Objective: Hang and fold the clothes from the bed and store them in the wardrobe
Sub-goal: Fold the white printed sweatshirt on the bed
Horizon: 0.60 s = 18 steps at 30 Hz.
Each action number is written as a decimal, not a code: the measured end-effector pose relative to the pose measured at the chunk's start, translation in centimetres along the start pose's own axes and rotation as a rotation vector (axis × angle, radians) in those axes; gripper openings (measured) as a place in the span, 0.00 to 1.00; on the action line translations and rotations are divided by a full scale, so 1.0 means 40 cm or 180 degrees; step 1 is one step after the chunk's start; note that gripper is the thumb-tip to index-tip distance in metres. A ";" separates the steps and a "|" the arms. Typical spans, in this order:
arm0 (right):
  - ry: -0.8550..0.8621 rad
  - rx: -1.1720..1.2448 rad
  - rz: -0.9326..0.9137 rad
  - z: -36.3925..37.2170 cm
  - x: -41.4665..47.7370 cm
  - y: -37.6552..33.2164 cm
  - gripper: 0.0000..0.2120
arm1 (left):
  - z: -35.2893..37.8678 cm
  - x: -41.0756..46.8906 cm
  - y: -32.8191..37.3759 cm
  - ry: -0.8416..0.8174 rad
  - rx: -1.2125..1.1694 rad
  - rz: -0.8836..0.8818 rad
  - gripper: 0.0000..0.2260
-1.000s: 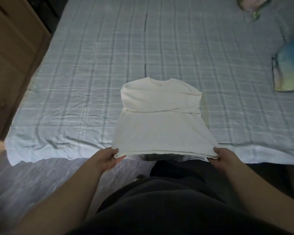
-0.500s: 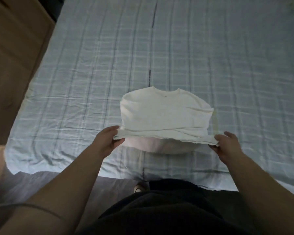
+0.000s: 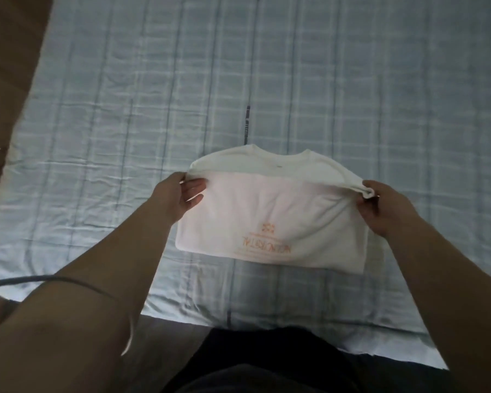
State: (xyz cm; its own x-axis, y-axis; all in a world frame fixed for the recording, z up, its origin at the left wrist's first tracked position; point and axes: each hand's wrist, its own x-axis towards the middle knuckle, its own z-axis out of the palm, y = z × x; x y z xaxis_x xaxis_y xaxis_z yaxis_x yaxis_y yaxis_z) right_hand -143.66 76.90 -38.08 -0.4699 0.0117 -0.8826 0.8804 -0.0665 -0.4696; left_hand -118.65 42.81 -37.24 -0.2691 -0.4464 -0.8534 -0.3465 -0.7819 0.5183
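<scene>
White T-shirt [image 3: 270, 222] is on the bed, mid-frame, near the edge on my side. Collar [image 3: 278, 156] points away from me. Lower part is doubled over the chest toward the collar, fold line on my side. The face turned up carries an orange print [image 3: 267, 242], which reads upside down and reversed from here. Hem edge runs straight between my two hands, just short of the collar. Can't tell if that flap is flat on the layer under it or held slightly off.

Left hand [image 3: 176, 198]: pinching the left hem corner, thumb on top, fingers under the fabric and mostly straight, palm side toward the camera.

Right hand [image 3: 386, 211]: pinching the right hem corner, fingers curled, fabric bunched into a small wad at the fingertips. Back of the hand faces the camera.

Both arms are extended over the mattress edge, with the shirt stretched taut between the two grips.

Under it: a pale blue checked bedsheet [image 3: 352, 95], lightly creased, with a dark seam line running away from the collar. A thin grey cable [image 3: 68, 279] lies across my left forearm. Brown wooden furniture [image 3: 9, 80] sits along the left side of the bed. My dark clothing [image 3: 267, 364] fills the bottom of the view. Lighting is dim.
</scene>
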 end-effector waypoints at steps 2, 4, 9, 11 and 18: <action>-0.0067 0.0091 -0.0136 0.032 0.056 -0.010 0.04 | 0.017 0.057 0.015 -0.0024 -0.0054 0.0050 0.09; -0.0155 0.0111 -0.0242 0.064 0.114 -0.021 0.05 | 0.031 0.119 0.023 -0.0037 -0.0045 0.0089 0.09; -0.0163 0.1134 -0.0222 0.135 0.228 -0.028 0.10 | 0.063 0.251 0.034 0.0032 -0.0039 0.0256 0.10; -0.0245 0.1276 -0.0240 0.155 0.267 -0.031 0.09 | 0.075 0.302 0.035 0.0077 -0.0078 0.0377 0.11; -0.0094 0.1059 -0.0521 0.190 0.337 0.030 0.07 | 0.096 0.383 -0.024 -0.0080 -0.0009 0.0973 0.13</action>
State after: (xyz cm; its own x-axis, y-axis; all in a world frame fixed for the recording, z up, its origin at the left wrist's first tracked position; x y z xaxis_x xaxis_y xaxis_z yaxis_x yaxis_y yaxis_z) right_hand -149.43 69.39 -50.37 -0.6088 0.0205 -0.7931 0.7266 -0.3867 -0.5678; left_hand -125.89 38.39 -50.60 -0.3827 -0.6504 -0.6562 -0.2436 -0.6141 0.7507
